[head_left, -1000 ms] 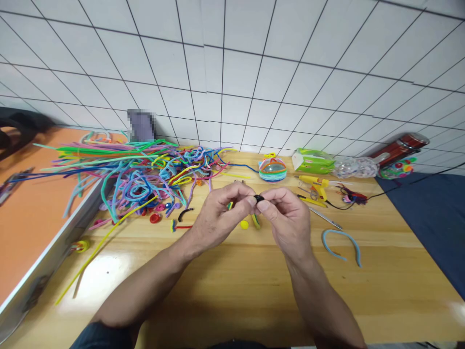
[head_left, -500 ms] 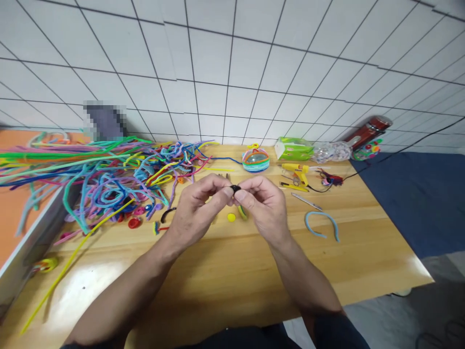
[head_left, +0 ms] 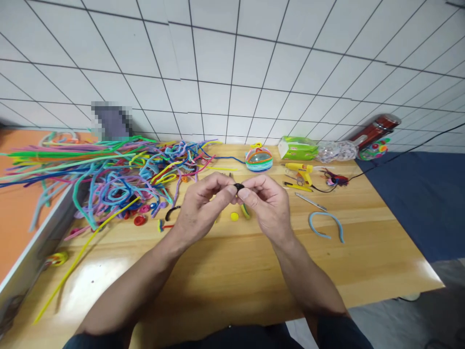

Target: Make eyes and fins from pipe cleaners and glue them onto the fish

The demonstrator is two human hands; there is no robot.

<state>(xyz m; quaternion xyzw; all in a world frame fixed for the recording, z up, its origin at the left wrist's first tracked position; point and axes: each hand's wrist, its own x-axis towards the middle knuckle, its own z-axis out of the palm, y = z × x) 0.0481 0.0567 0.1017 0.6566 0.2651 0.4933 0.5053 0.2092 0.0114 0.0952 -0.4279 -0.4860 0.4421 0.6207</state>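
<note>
Two hands, the left hand (head_left: pixel 199 209) and the right hand (head_left: pixel 271 208), pinch one small black piece (head_left: pixel 239 186) between thumbs and fingers, above the desk (head_left: pixel 232 276) and roughly midway between its side edges. A slackened pinch could, on assessment, drop it near the yellow round piece (head_left: pixel 234 216); unequal finger pressure could deform it, though its material cannot be determined.

Pipe cleaners (head_left: pixel 112 155) lie left of my hands (head_left: pixel 199 208) on the worktop (head_left: pixel 218 276), a glue gun (head_left: pixel 303 169) to the right.
</note>
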